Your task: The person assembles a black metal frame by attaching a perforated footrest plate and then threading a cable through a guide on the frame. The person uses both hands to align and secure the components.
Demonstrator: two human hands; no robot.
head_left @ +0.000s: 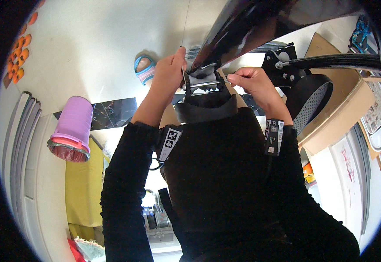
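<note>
A long glossy black panel (pixel 251 32) slants down from the upper right to a black bracket between my hands. Across this bracket runs a shiny metal rod (pixel 205 84). At its left end, my left hand (pixel 169 73) is closed around a flat metal tool (pixel 184 79), mostly hidden by the fingers. My right hand (pixel 255 85) pinches a thin metal piece at the rod's right end; its full shape is hidden. Just below the bracket, nearest my body, curves a wide black band (pixel 205 112).
Black metal arms (pixel 330 62) and a perforated black pedal-like part (pixel 314 98) stand at the right, beside an open cardboard box (pixel 338 120). A sandalled foot (pixel 144 69) rests on the pale floor. Left of me are a purple bin (pixel 75 120) and a yellow-green cushion (pixel 83 187).
</note>
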